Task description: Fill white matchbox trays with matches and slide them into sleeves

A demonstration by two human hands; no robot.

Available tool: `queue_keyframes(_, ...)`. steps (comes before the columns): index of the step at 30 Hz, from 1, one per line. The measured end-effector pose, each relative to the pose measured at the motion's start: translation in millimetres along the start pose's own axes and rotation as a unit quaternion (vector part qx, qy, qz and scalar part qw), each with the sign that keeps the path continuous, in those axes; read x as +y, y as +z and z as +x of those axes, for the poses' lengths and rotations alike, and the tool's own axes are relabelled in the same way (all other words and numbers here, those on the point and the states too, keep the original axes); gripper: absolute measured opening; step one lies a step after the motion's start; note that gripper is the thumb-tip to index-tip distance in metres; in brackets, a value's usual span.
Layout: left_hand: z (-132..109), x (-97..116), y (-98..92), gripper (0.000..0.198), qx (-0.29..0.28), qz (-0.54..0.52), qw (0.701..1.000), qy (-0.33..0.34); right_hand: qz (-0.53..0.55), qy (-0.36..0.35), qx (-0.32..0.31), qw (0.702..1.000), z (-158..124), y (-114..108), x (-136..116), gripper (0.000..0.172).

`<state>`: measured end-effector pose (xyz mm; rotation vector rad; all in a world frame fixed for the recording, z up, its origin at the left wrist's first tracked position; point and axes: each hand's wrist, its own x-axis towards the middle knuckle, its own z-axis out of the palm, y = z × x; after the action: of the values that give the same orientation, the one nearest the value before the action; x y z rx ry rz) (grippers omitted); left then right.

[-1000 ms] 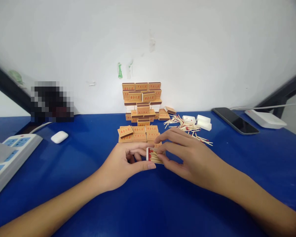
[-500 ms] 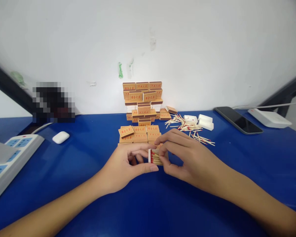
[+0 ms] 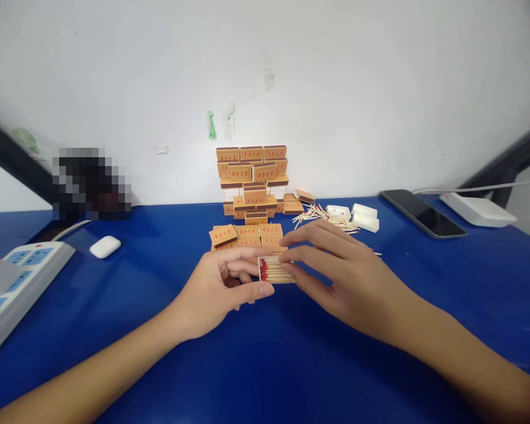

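A small white matchbox tray (image 3: 275, 270) full of red-tipped matches is held between the thumb and fingers of my left hand (image 3: 225, 282). My right hand (image 3: 335, 268) reaches over the tray's right end, its fingers apart and bent, the fingertips at the matches. Just behind my hands lie several flat yellow matchboxes (image 3: 249, 231). Beyond them, against the wall, rises a stack of matchboxes (image 3: 252, 173). Loose matches (image 3: 311, 213) lie right of the stack, partly behind my right hand.
White trays (image 3: 364, 217) and a dark phone (image 3: 423, 213) rest at the back right, beside a white box (image 3: 477, 209) with a cable. To the left are a white earphone case (image 3: 105, 247) and a power strip (image 3: 39, 274) on the blue table (image 3: 265, 365).
The tray has shifted slightly left and up with my left hand, and more of the matches show. My right fingers have loosened and spread over its right end.
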<state>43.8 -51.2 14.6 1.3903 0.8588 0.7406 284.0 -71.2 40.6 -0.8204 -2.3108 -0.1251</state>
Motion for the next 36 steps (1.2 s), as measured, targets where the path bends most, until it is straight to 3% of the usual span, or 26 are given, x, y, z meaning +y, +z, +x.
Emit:
queue_keyframes(5, 1.7, -0.3, -2.1, 0.059, 0.008, -0.057, 0.998, -0.009, 0.02, 0.046, 0.015, 0.999, -0.4, -0.8, 0.0, 0.018)
queue_keyframes(12, 1.5, 1.7, -2.3, 0.063, 0.019, -0.112, 0.993, -0.037, 0.041, 0.054, -0.027, 0.997, -2.9, 0.1, -0.8, 0.028)
queue_keyframes(16, 1.9, 1.5, -2.5, 0.054, -0.007, -0.095, 0.995, -0.034, 0.053, 0.07, -0.034, 0.996, -5.4, 3.0, 2.2, 0.026)
queue_keyframes(23, -1.7, 5.4, -3.6, 0.043, -0.006, -0.035, 0.999, -0.009, 0.135, 0.184, -0.087, 0.97, -1.5, -3.0, -1.1, 0.021)
queue_keyframes(30, 0.4, 5.7, -3.0, 0.051, 0.021, 0.017, 0.999, 0.025, 0.088, 0.128, -0.073, 0.985, -4.2, -2.1, 2.5, 0.029)
queue_keyframes(36, -0.9, 6.4, -2.6, 0.044, 0.031, 0.053, 0.997, 0.05, 0.087, 0.127, -0.076, 0.985, -3.9, -1.9, 1.0, 0.028)
